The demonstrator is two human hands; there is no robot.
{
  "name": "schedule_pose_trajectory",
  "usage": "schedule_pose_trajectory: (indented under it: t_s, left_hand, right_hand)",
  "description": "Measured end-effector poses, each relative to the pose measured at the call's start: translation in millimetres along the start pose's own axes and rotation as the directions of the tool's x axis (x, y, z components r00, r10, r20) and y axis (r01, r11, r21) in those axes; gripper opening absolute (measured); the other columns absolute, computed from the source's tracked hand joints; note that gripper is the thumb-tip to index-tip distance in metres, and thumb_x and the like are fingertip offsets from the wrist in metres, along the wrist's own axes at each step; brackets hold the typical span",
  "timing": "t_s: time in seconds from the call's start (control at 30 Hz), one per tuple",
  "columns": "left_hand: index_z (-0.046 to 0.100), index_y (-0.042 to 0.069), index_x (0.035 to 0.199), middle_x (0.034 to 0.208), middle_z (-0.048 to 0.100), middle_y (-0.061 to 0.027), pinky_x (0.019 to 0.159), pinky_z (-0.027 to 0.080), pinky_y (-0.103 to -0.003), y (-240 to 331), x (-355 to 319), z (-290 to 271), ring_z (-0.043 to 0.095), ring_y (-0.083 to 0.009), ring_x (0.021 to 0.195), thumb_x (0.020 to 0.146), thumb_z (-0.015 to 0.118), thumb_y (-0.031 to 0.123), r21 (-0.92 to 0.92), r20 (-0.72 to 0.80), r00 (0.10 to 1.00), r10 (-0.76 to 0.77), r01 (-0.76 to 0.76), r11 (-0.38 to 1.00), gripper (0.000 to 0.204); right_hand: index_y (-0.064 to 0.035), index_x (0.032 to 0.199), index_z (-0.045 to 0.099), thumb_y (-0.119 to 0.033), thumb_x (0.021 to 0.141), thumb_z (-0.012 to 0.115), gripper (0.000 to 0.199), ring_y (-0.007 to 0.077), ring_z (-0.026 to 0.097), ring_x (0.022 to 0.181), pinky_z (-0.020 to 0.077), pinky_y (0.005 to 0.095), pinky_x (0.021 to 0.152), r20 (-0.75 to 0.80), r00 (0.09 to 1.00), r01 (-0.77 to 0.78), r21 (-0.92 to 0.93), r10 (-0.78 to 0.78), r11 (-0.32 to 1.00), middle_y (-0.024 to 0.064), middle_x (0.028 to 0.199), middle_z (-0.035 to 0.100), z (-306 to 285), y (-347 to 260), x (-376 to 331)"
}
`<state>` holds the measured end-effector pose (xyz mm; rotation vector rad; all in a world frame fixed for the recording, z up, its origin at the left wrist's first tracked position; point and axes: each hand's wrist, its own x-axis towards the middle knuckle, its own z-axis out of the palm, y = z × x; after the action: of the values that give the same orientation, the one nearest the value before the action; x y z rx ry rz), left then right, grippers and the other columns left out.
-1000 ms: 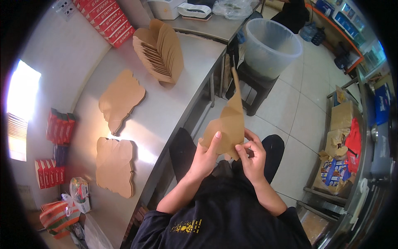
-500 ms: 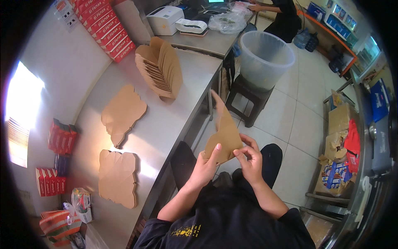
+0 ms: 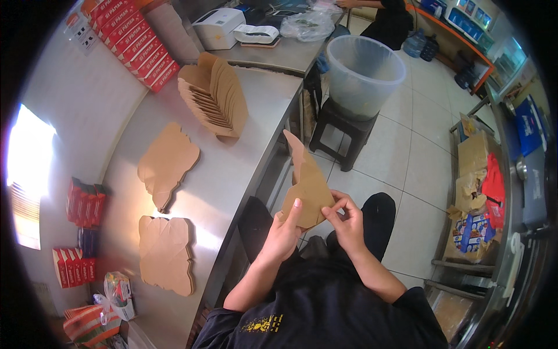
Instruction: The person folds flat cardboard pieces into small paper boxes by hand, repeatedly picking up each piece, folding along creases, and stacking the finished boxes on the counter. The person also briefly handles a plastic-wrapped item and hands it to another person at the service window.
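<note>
Above my lap I hold a partly folded brown cardboard food box [image 3: 310, 195] between both hands. My left hand [image 3: 285, 232] grips its near left side, with the thumb lying on the front panel. At the box's lower right edge, my right hand [image 3: 345, 220] pinches a corner between thumb and fingers. One long flap of the box stands up at the far end. On the metal table to my left lie two stacks of flat cardboard blanks, a farther stack [image 3: 167, 166] and a nearer stack [image 3: 165, 253]. Behind them stands a nested row of folded boxes [image 3: 215, 99].
Red boxes [image 3: 131, 38] are piled by the wall, and smaller red packs [image 3: 86, 202] line the table's left side. A translucent bucket [image 3: 365, 75] sits on a dark stool [image 3: 343, 134] ahead. A label printer [image 3: 218, 26] stands at the back. Another person [image 3: 389, 23] is at far right.
My head view has shifted slightly, so the surroundings sit a little differently. Both hands still hold the box, and my right fingers have closed more tightly at its corner.
</note>
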<state>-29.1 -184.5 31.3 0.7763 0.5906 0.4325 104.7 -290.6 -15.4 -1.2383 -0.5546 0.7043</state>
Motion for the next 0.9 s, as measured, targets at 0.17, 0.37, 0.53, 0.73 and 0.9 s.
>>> schedule_pose_trajectory:
  t_s: [0.17, 0.37, 0.53, 0.73, 0.9]
  left_hand:
    - [0.049, -0.004, 0.147, 0.14, 0.061, -0.0128, 0.111, 0.05, -0.043, 1, 3, -5, 0.06, -0.0234, 0.13, 0.116, 0.042, 0.032, 0.054, 0.105, 0.994, -0.035, 0.029, 0.998, 0.048]
    - [0.048, -0.005, 0.15, 0.142, 0.059, -0.0132, 0.113, 0.047, -0.042, -11, 4, -18, 0.058, -0.023, 0.132, 0.116, 0.042, 0.035, 0.125, 0.101, 0.995, -0.027, 0.015, 0.992, 0.052]
    - [0.047, -0.006, 0.147, 0.141, 0.06, -0.0148, 0.108, 0.052, -0.043, -15, 5, -21, 0.062, -0.0258, 0.128, 0.116, 0.042, 0.031, 0.057, 0.041, 0.999, -0.023, 0.02, 0.998, 0.049]
    - [0.047, -0.005, 0.147, 0.141, 0.06, -0.0137, 0.106, 0.054, -0.045, -14, 7, -20, 0.064, -0.0252, 0.126, 0.116, 0.042, 0.033, 0.152, 0.035, 0.999, 0.007, -0.012, 0.988, 0.05]
    - [0.046, -0.003, 0.149, 0.141, 0.06, -0.0141, 0.109, 0.052, -0.045, -28, 8, -22, 0.063, -0.0251, 0.128, 0.115, 0.042, 0.033, 0.13, 0.03, 0.999, 0.021, -0.025, 0.991, 0.049]
  right_hand:
    - [-0.0106, 0.11, 0.048, -0.012, 0.093, 0.082, 0.039, 0.0236, 0.052, 0.134, 0.0413, 0.038, 0.113, 0.085, 0.981, -0.191, 0.285, 0.174, 0.939, 0.0133, 0.142, 0.056, -11, 16, 12]
    - [-0.0088, 0.108, 0.053, -0.009, 0.092, 0.082, 0.033, 0.0237, 0.052, 0.135, 0.0452, 0.0382, 0.112, 0.053, 0.988, -0.152, 0.295, 0.143, 0.943, 0.0137, 0.142, 0.057, -8, 31, 10]
    - [0.0013, 0.091, 0.069, -0.009, 0.092, 0.081, 0.016, 0.0261, 0.058, 0.131, 0.0555, 0.0378, 0.103, -0.04, 0.998, 0.047, -0.107, -0.052, 0.993, 0.0181, 0.141, 0.057, -5, 14, 2]
    - [-0.0001, 0.089, 0.072, -0.01, 0.093, 0.079, 0.013, 0.0252, 0.063, 0.125, 0.0535, 0.0369, 0.103, 0.06, 0.998, 0.03, -0.202, -0.018, 0.979, 0.016, 0.138, 0.062, -15, 1, -4]
    - [0.0009, 0.087, 0.074, -0.01, 0.092, 0.08, 0.014, 0.0249, 0.065, 0.12, 0.0538, 0.0374, 0.102, 0.082, 0.986, -0.126, -0.226, 0.148, 0.966, 0.0175, 0.136, 0.063, -22, -4, 7]
